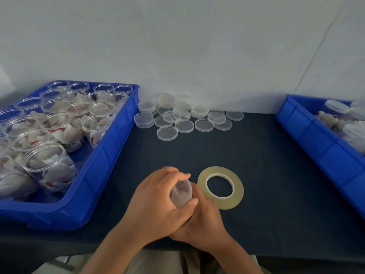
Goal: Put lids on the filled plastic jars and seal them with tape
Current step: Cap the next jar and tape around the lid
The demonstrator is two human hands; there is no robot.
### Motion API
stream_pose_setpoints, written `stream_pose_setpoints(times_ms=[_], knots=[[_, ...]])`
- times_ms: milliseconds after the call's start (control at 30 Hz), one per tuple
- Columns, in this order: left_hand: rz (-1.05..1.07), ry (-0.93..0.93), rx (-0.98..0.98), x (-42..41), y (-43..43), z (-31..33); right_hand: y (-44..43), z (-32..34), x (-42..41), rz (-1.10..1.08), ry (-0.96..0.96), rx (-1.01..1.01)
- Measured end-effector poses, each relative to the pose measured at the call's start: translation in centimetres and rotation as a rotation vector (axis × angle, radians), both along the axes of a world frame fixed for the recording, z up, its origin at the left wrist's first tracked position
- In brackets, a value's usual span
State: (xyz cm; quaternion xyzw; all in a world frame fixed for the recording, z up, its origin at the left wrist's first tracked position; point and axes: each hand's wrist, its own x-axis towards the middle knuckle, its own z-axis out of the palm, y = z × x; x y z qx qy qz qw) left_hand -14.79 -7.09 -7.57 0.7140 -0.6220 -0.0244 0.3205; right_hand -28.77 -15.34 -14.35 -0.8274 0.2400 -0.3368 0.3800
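At my far left the blue bin [110, 155] holds the open filled jars [45, 161], waiting for lids. The loose lids [183, 126] lie heaped at the back of the worktop [266, 175], against the wall. My hands are together in front of me. My left hand [156, 202] curls round one jar [180, 192], tipped on its side just above the worktop. My right hand [207, 220] tucks in under it, fingers hidden, so I cannot tell whether it grips. The jar is blurred, so I cannot see whether its lid is seated. I should press the lid flat all round before taping. The tape roll [239, 194] lies just beside my right hand. The right bin [316, 139] holds lidded jars [335, 107].
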Motion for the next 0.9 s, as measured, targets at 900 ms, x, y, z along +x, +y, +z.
stream_pose_setpoints(times_ms=[900], knots=[[0.060,-0.124,0.144,2.8,-0.5,0.1,-4.3,0.6,-3.7,-0.019,0.515,-0.151]])
